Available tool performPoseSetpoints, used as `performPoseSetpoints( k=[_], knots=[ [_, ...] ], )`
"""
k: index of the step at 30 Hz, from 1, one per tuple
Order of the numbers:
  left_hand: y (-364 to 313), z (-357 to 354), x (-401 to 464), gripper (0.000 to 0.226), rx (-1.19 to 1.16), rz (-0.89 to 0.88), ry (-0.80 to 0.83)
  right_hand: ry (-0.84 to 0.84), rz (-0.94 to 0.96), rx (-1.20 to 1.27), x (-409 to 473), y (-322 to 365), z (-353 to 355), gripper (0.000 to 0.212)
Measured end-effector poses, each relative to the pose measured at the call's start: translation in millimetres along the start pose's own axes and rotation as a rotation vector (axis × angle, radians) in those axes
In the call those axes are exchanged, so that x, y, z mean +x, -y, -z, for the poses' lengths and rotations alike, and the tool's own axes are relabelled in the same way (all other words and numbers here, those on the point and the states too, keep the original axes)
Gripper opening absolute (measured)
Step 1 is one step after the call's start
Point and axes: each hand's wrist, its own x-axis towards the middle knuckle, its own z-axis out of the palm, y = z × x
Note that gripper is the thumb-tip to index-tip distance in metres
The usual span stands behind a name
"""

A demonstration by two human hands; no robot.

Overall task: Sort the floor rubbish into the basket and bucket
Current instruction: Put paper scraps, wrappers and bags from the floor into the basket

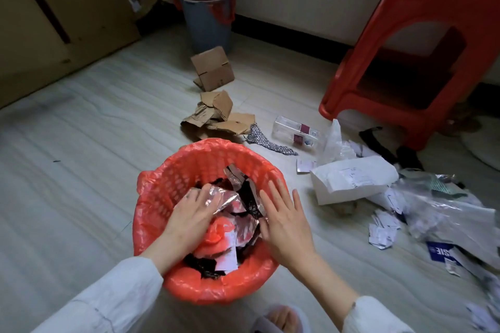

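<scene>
Both hands were in the basket, likely packing it down for room: left hand pressed on foil, right hand flat, grasping nothing. Bucket stood by the wall.

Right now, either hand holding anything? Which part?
Left hand presses down on crinkled silver foil in the red-lined basket, fingers over its left edge; a closed grip cannot be told. Right hand is flat, open, holding nothing.
</scene>
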Motion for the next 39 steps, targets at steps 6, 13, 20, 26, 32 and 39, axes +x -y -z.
performPoseSetpoints(
  k=[6,13,20,26,32,39],
  knots=[
    [-22.0,-15.8,10.9,0.111,-0.253,-0.080,0.554,-0.073,0.023,0.067,0.9,-1.2,-3.0,0.057],
    [-42.2,-49.6,10.1,0.075,-0.164,-0.058,0.818,-0.114,0.018,0.184,4.9,13.4,-5.5,0.058],
    [-42.6,-65.4,26.0,0.077,-0.119,-0.019,0.845,-0.136,0.044,0.203,5.2,12.3,-5.7,0.059],
    [-37.5,-53.3,26.3,0.077,-0.220,0.002,0.836,-0.112,0.037,0.180,7.0,12.6,-6.1,0.059],
    [-37.3,-43.3,16.1,0.063,-0.420,0.041,0.750,-0.092,0.052,0.180,7.3,12.8,-4.4,0.059],
    [-43.8,-63.4,27.7,0.064,-0.255,0.078,0.790,-0.134,0.060,0.209,7.6,11.0,-6.4,0.061]
  ],
)
